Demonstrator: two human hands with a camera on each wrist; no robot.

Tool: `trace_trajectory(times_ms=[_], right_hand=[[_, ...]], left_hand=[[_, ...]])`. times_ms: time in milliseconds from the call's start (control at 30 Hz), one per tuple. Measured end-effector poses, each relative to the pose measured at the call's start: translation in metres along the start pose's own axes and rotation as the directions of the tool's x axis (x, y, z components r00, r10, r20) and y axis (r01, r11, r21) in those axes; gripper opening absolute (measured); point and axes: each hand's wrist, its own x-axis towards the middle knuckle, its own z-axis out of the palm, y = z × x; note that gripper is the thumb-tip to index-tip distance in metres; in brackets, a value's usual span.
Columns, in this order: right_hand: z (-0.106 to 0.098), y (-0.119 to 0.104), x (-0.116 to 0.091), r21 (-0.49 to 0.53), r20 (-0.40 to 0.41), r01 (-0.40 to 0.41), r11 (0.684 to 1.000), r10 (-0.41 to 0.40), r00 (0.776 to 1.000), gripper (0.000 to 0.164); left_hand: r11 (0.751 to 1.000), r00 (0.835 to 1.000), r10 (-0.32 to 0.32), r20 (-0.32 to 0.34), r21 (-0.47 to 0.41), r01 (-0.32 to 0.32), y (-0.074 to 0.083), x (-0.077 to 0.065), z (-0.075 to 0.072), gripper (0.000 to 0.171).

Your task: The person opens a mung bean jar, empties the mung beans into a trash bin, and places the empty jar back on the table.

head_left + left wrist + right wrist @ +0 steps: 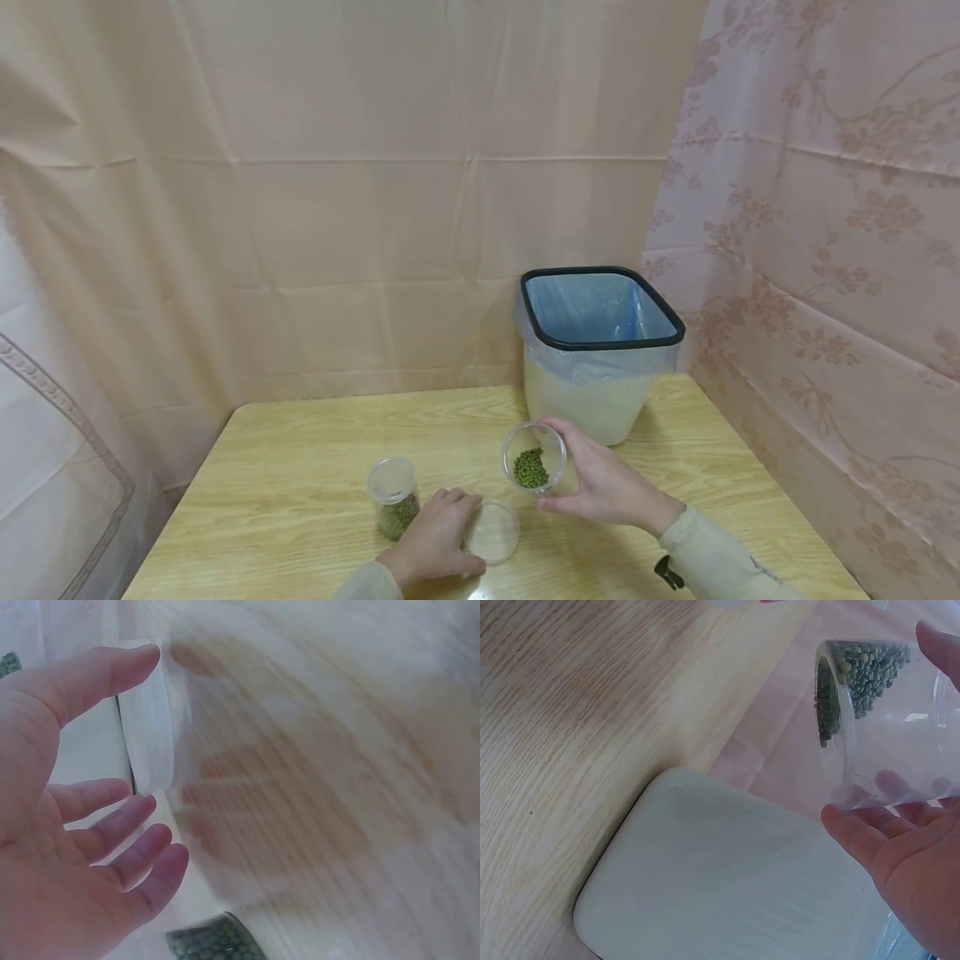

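My right hand [600,483] grips a clear plastic jar [558,479], fingers and thumb round its side. The jar is tilted off the table with its lidless mouth facing me, and green mung beans [531,468] lie inside. In the right wrist view the beans [866,675] are heaped along one side of the jar. My left hand [438,537] is low over the table with fingers loosely bent, next to a round clear lid [492,532]. The left wrist view has the lid [150,724] between thumb and fingers; whether they touch it is unclear.
A second clear jar [393,498] of mung beans stands upright left of my left hand. At the table's [300,467] back right stands a cream bin [585,400] with a black rim and a bluish bag liner. Curtains hang behind and to the right.
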Motion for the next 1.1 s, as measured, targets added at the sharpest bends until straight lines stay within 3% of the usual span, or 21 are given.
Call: trace_trajectory(times_ms=[400, 600, 733, 900, 1100], right_hand=[[-0.007, 0.001, 0.002, -0.024, -0.004, 0.038, 0.999, -0.038, 0.999, 0.105], [-0.015, 0.001, 0.003, -0.025, -0.011, 0.062, 0.998, -0.062, 0.998, 0.104], [-0.022, 0.000, 0.005, -0.044, 0.004, 0.061, 0.997, -0.061, 0.998, 0.104], [-0.033, -0.002, 0.009, -0.062, 0.014, 0.063, 0.996, -0.062, 0.998, 0.105], [-0.044, -0.004, 0.016, -0.071, 0.015, 0.075, 0.995, -0.075, 0.997, 0.106]], left_hand=[[1.000, 0.999, -0.021, 0.045, -0.023, 0.022, 0.012, -0.001, -0.016, 0.077], [0.995, 0.993, 0.036, 0.111, -0.095, -0.025, 0.019, -0.002, -0.035, 0.058], [0.985, 0.980, 0.079, 0.180, -0.163, -0.049, 0.021, 0.001, -0.048, 0.049], [0.974, 0.949, 0.112, 0.296, -0.220, -0.046, 0.023, 0.007, -0.067, 0.046], [0.979, 0.943, 0.107, 0.315, -0.201, -0.044, 0.029, 0.013, -0.085, 0.042]])
